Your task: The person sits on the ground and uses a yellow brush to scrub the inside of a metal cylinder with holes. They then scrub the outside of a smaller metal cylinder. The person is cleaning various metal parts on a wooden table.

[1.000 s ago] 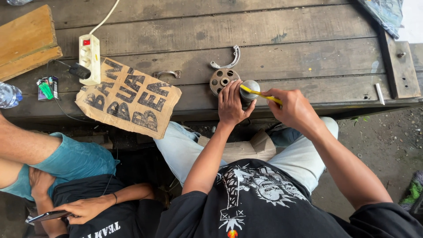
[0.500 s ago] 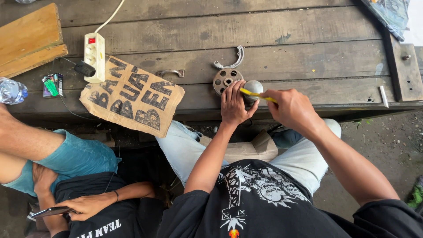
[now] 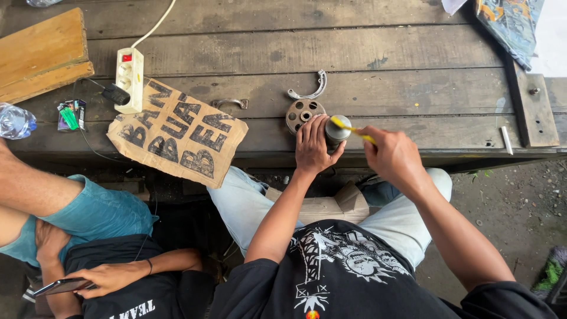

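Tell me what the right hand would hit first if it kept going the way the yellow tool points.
Most likely the round metal part that the left hand holds: the yellow tool in the right hand points up-left at its top.

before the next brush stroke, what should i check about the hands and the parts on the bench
1. Left hand has a grip on the small grey metal cylinder: ok.
2. Right hand holds the yellow-handled brush: ok.
3. Brush tip on the cylinder top: ok.
4. Round perforated metal disc lies flat beside the left hand: ok.
5. Cylinder seated on the dark wooden bench: cannot tell, hand hides its base.
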